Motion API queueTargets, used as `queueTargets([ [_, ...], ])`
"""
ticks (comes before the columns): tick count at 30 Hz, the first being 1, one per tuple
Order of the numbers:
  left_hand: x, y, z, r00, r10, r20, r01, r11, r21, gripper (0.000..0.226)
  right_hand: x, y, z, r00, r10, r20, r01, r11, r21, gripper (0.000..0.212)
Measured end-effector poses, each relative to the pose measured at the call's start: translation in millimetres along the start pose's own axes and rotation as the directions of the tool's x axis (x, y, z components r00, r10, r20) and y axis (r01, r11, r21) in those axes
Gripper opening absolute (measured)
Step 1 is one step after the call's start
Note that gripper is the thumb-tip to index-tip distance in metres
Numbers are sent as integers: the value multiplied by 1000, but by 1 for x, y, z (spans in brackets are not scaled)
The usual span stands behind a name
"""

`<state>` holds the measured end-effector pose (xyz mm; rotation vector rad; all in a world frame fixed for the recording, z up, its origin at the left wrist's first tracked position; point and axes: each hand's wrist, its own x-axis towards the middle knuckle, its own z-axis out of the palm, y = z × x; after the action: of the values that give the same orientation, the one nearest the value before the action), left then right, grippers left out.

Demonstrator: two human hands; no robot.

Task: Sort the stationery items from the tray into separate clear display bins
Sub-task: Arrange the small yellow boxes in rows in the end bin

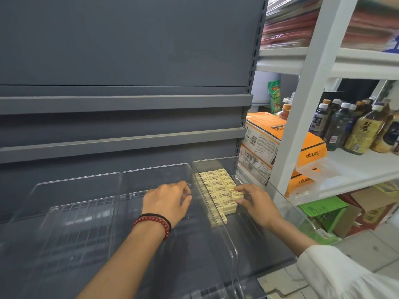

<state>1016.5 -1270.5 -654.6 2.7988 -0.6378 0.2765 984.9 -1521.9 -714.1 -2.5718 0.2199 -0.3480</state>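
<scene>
Over at 3 o'clock, the orange carton (311, 152) shows "Flamingo", upside down, and the carton below (302, 181) repeats it. Further right, a yellow-labelled bottle (364, 128) reads "双萃" and a dark bottle (317, 121) reads "茶". At 5 o'clock, the eraser (236, 194) print is too small to read.

Left hand (166, 201), left forearm (129, 255): bare from wrist to frame edge. Left wrist: two bands side by side. Bracelet (158, 221) of round, glossy dark-red beads, single row, wrapped round wrist. Thin black elastic band (154, 214) just beside it on hand side, touching beads. Right hand (255, 201): bare, as are wrist and lower forearm. Right sleeve (345, 275): white, loose, wide at cuff, light fabric with fine creases and folds. Cuff edge partway along forearm; rest runs off lower right corner.
</scene>
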Motion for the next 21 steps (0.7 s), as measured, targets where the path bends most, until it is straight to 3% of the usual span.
queueTargets([
  [4,0,1,1,1000,-2,9,1,1000,3,14,0,-10,1,999,-43,-1,43,999,9,38],
  [9,-1,4,1,999,3,35,-4,1000,3,16,2,-23,6,997,-79,0,78,983,-169,37],
  [14,-2,2,1,999,2,51,-2,1000,2,16,4,-21,7,999,-44,16,46,993,-112,48],
  [18,-1,3,1,998,-1,63,0,1000,10,16,2,-15,3,996,-49,69,53,997,-52,37],
  [21,-2,4,1,998,0,60,0,1000,14,16,2,-16,4,999,-22,34,24,997,-76,31],
])
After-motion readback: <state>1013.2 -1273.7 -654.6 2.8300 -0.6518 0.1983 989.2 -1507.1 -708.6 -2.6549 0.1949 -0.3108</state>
